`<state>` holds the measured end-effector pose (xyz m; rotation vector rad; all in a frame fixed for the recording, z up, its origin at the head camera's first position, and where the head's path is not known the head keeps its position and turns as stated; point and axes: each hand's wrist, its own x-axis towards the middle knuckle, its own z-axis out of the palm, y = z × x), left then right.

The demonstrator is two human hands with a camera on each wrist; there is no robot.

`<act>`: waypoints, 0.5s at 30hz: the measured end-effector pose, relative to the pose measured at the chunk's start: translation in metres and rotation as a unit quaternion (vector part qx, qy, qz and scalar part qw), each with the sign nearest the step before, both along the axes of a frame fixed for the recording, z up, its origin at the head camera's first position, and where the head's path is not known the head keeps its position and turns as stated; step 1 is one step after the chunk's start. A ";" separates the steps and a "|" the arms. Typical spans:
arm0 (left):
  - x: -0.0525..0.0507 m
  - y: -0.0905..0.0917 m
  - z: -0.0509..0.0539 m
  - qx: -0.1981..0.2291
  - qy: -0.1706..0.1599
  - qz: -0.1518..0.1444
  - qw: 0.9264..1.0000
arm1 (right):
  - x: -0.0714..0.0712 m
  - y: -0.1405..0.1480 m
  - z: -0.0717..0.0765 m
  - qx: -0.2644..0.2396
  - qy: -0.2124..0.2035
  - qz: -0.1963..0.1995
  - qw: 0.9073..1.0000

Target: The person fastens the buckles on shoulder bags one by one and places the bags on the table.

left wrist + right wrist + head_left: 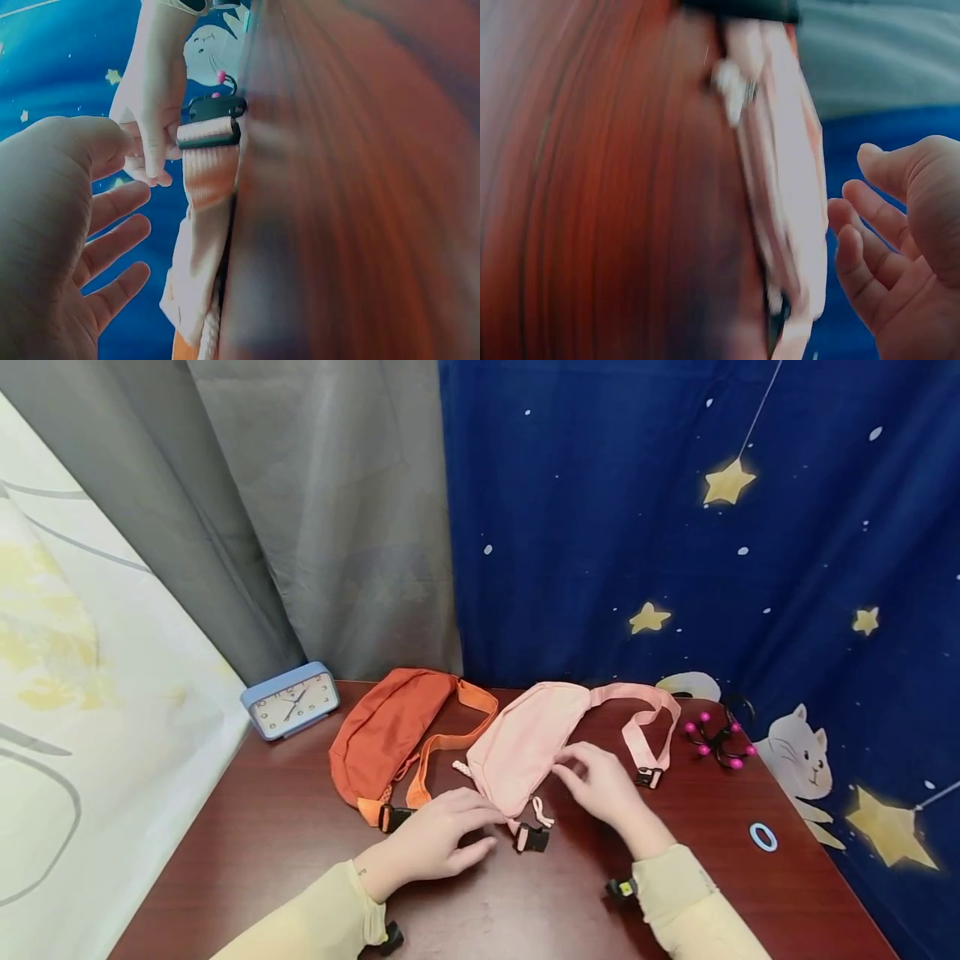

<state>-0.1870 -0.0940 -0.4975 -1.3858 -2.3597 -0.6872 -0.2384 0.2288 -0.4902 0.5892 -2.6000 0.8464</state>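
I see a pink waist bag (525,747) lying on a reddish-brown tabletop (495,910), just beside an orange waist bag (393,735). The left hand (442,837) is at the pink bag's near end, by a black buckle (535,837); the right hand (603,785) is at its right edge, both hands' fingers loosely parted; whether they touch fabric, I cannot tell

Right hand (907,255): at right, fingers (864,281) loosely bent, thumb raised apart; tips near the bag, contact unclear.
Pink bag (799,195): running top to bottom mid-view, blurred, on the bench (592,187).
Pale cord (733,90): near bag's upper end.
Backdrop: grey cloth (877,60), blue cloth (840,142).
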 end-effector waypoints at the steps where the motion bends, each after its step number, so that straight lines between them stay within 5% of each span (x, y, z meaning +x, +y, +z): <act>1: 0.000 0.004 0.001 -0.002 -0.004 -0.003 1.000 | 0.000 0.010 0.000 0.005 0.002 -0.009 1.000; 15: 0.009 0.058 0.003 -0.034 0.011 -0.026 0.999 | 0.008 0.117 -0.011 0.024 0.062 -0.079 0.995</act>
